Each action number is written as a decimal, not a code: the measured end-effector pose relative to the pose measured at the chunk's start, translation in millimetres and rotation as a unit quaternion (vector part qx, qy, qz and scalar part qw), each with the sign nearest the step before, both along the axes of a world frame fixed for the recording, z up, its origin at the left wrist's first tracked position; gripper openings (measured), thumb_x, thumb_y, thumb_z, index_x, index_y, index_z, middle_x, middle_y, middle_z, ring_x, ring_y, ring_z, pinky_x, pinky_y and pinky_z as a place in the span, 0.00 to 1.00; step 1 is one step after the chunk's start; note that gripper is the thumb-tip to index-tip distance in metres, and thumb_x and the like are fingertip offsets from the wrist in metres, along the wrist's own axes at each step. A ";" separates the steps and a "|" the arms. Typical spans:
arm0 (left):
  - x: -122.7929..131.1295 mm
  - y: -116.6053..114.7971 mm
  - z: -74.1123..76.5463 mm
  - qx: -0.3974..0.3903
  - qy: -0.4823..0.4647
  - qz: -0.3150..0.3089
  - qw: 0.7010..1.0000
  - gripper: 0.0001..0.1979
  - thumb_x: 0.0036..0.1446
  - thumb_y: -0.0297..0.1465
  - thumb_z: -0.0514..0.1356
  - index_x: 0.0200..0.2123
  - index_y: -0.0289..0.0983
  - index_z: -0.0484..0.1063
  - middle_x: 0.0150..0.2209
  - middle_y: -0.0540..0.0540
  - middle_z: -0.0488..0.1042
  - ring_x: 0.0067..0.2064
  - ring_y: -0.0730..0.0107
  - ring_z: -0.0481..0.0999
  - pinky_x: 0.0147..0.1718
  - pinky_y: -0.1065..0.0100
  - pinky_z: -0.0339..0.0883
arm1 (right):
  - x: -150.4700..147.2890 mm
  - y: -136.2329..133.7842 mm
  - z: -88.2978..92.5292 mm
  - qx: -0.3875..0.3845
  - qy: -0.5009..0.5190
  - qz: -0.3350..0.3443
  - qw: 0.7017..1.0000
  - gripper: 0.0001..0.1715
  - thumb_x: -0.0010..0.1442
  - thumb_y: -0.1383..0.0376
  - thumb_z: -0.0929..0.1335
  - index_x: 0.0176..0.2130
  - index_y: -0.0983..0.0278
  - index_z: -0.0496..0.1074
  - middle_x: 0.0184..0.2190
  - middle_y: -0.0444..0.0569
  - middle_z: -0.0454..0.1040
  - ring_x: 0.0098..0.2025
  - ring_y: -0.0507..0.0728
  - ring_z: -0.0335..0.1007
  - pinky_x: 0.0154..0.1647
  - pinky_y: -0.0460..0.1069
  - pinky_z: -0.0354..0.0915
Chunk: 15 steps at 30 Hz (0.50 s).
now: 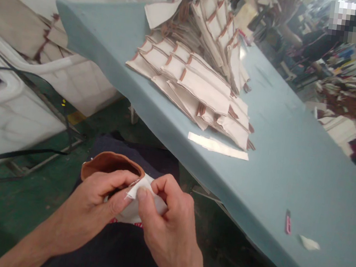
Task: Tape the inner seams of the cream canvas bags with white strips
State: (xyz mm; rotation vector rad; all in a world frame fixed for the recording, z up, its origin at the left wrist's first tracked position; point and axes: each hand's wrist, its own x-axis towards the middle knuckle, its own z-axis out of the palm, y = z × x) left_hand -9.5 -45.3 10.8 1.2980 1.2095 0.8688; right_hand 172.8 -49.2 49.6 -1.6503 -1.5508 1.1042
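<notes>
Over my lap I hold a sewn piece of brown and white cloth (114, 160). Its brown side curves round like an open pouch, and white fabric shows at the right and below. My left hand (101, 200) is closed on its edge, thumb and index finger pinching near the seam. Right beside it, my right hand (167, 219) pinches a white flap (140, 187) of the same piece between thumb and fingers. Loose threads show at the flap's edge. My hands hide much of the piece. Red-patterned bits peek out underneath.
The blue-covered table (273, 175) slants across the view. On it lie piled white pieces with brown trim (204, 76), a white strip (218, 146), a pink cutter-like tool (288, 221) and a white scrap (310, 243). White bins (83, 83) stand left. A person works far right.
</notes>
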 end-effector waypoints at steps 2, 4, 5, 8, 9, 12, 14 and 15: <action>1.3 1.0 1.9 -0.015 0.007 0.007 1.000 0.18 0.68 0.46 0.67 0.28 0.43 0.83 0.24 0.51 0.79 0.26 0.66 0.73 0.30 0.71 0.71 | 2.1 3.3 0.3 -0.014 0.003 0.005 1.000 0.16 0.66 0.56 0.69 0.28 0.56 0.64 0.19 0.37 0.65 0.21 0.51 0.60 0.23 0.46 0.51; 1.2 3.0 0.4 -0.020 0.014 0.000 1.000 0.19 0.68 0.46 0.66 0.28 0.43 0.83 0.22 0.52 0.77 0.24 0.66 0.71 0.30 0.70 0.71 | 4.5 6.5 0.2 -0.039 0.011 0.009 0.999 0.16 0.65 0.56 0.68 0.28 0.56 0.63 0.19 0.37 0.63 0.20 0.51 0.59 0.23 0.46 0.51; 0.5 4.4 -1.7 -0.012 0.017 -0.011 1.000 0.19 0.69 0.47 0.66 0.29 0.43 0.84 0.22 0.52 0.78 0.24 0.66 0.71 0.29 0.70 0.70 | 5.6 8.0 -0.1 -0.050 0.016 0.009 0.999 0.16 0.64 0.55 0.68 0.27 0.56 0.63 0.19 0.37 0.63 0.20 0.51 0.58 0.23 0.46 0.51; -1.7 9.7 -9.4 0.031 0.031 -0.036 0.998 0.19 0.72 0.46 0.64 0.32 0.44 0.86 0.26 0.51 0.82 0.26 0.65 0.75 0.29 0.72 0.71 | 8.4 11.8 -1.9 -0.068 0.028 0.003 0.997 0.16 0.63 0.55 0.69 0.27 0.56 0.63 0.19 0.37 0.64 0.21 0.51 0.59 0.23 0.46 0.51; -2.0 11.6 -11.0 0.039 0.034 -0.038 0.998 0.19 0.73 0.46 0.64 0.34 0.44 0.87 0.28 0.50 0.83 0.28 0.64 0.77 0.30 0.72 0.72 | 9.1 12.7 -2.7 -0.069 0.031 0.001 0.997 0.16 0.63 0.55 0.69 0.27 0.56 0.63 0.19 0.37 0.64 0.21 0.51 0.58 0.23 0.46 0.50; 0.5 16.1 -10.2 0.030 0.038 -0.051 0.997 0.19 0.74 0.45 0.62 0.38 0.43 0.90 0.34 0.48 0.87 0.33 0.61 0.82 0.32 0.72 0.75 | 10.8 14.8 -5.9 -0.060 0.036 -0.002 0.998 0.16 0.63 0.56 0.68 0.27 0.56 0.63 0.19 0.37 0.63 0.21 0.51 0.58 0.24 0.47 0.50; 4.0 17.4 -6.5 0.013 0.035 -0.043 0.998 0.19 0.73 0.45 0.62 0.38 0.43 0.91 0.34 0.47 0.87 0.35 0.60 0.82 0.35 0.71 0.77 | 11.7 16.1 -7.9 -0.055 0.041 -0.003 0.998 0.16 0.63 0.55 0.68 0.27 0.56 0.63 0.19 0.38 0.63 0.21 0.51 0.58 0.24 0.47 0.50; 5.8 17.6 -4.7 0.003 0.033 -0.030 0.999 0.19 0.73 0.45 0.63 0.38 0.42 0.91 0.33 0.47 0.86 0.35 0.60 0.82 0.36 0.70 0.77 | 12.2 16.9 -8.8 -0.057 0.043 -0.001 0.997 0.16 0.63 0.55 0.68 0.27 0.56 0.63 0.20 0.38 0.63 0.21 0.52 0.58 0.25 0.47 0.50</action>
